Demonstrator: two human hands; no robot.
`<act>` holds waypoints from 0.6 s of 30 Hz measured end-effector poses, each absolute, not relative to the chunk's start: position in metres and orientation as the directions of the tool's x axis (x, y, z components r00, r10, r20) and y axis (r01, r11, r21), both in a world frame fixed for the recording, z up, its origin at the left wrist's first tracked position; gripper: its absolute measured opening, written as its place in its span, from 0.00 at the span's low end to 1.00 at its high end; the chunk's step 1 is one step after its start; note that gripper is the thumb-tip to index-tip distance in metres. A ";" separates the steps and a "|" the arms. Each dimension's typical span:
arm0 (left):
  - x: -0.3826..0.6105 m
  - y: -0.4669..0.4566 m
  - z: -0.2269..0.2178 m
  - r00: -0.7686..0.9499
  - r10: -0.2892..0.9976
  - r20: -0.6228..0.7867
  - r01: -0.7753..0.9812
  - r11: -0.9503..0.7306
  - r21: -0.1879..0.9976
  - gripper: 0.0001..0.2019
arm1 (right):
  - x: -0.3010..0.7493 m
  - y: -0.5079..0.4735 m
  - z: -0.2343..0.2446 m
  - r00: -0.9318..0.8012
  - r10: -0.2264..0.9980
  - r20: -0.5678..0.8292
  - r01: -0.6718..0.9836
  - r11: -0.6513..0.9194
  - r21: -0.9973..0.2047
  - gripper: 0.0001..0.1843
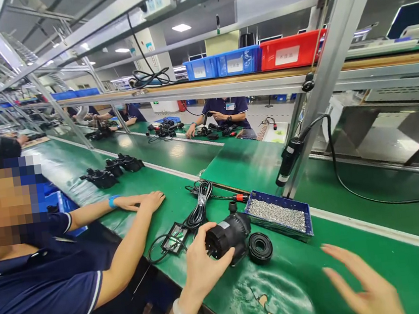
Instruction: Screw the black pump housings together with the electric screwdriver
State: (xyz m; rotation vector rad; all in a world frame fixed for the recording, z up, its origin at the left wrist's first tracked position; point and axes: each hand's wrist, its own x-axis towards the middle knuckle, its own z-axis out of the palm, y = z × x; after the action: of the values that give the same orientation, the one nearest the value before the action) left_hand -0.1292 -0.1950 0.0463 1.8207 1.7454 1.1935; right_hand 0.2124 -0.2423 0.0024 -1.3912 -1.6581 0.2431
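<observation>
My left hand [202,267], with a bracelet at the wrist, is closed around the open end of a black plastic pump housing [234,231] lying on the green bench. Its fingers and thumb span the rim from opposite sides. A black round ring-shaped part [261,247] lies just right of the housing. Over the bench at the lower right, my right hand [364,283] is empty, fingers apart. Behind the housing sits a blue tray [310,231] of small metal screws [275,213]. To its left are a coiled black cable [201,204] and a small box with a circuit board [175,237].
A co-worker's forearms [119,262] rest on the bench at left, near several black housings [114,169]. A corded electric screwdriver [290,161] hangs beside the metal post. Blue bins [223,63] and a red bin [291,50] stand on the shelf. The mat [287,290] is torn near the front edge.
</observation>
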 end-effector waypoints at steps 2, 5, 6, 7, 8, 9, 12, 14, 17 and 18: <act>-0.114 -0.199 0.070 -0.026 0.960 0.279 0.633 -0.200 0.748 0.25 | 0.164 -0.234 -0.007 -0.115 0.823 0.556 0.689 0.469 -0.552 0.29; -0.088 -0.199 0.090 0.090 0.968 0.236 0.657 -0.235 0.716 0.25 | 0.103 -0.217 -0.024 -0.185 0.804 0.565 0.611 0.545 -0.575 0.50; -0.080 -0.198 0.092 0.105 0.971 0.216 0.676 -0.229 0.700 0.26 | 0.091 -0.211 -0.029 -0.162 0.805 0.571 0.557 0.552 -0.620 0.51; -0.074 -0.195 0.094 0.117 0.974 0.195 0.693 -0.221 0.686 0.26 | 0.085 -0.205 -0.033 -0.138 0.809 0.572 0.506 0.554 -0.662 0.50; -0.069 -0.192 0.095 0.129 0.976 0.176 0.702 -0.216 0.678 0.26 | 0.084 -0.200 -0.037 -0.114 0.817 0.565 0.462 0.547 -0.698 0.47; -0.067 -0.189 0.096 0.144 0.976 0.160 0.695 -0.215 0.686 0.26 | 0.086 -0.195 -0.039 -0.098 0.830 0.550 0.430 0.533 -0.728 0.45; -0.067 -0.174 0.096 0.217 0.967 0.132 0.579 -0.237 0.780 0.22 | 0.102 -0.182 -0.040 -0.073 0.884 0.462 0.386 0.452 -0.804 0.44; -0.071 -0.161 0.092 0.260 0.956 0.138 0.515 -0.258 0.817 0.21 | 0.111 -0.175 -0.039 -0.065 0.918 0.392 0.347 0.389 -0.853 0.46; -0.076 -0.140 0.078 0.301 0.937 0.176 0.541 -0.320 0.778 0.19 | 0.115 -0.166 -0.040 -0.095 0.941 0.326 0.298 0.339 -0.892 0.47; -0.077 -0.132 0.071 0.313 0.930 0.192 0.573 -0.346 0.743 0.19 | 0.116 -0.165 -0.042 -0.108 0.942 0.318 0.293 0.336 -0.895 0.48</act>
State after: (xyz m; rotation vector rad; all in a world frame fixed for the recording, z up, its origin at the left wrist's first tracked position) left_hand -0.0770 -0.1319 0.0715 2.0275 1.3258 0.8368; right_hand 0.1161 -0.1649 -0.0418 -1.1375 -1.6178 0.8284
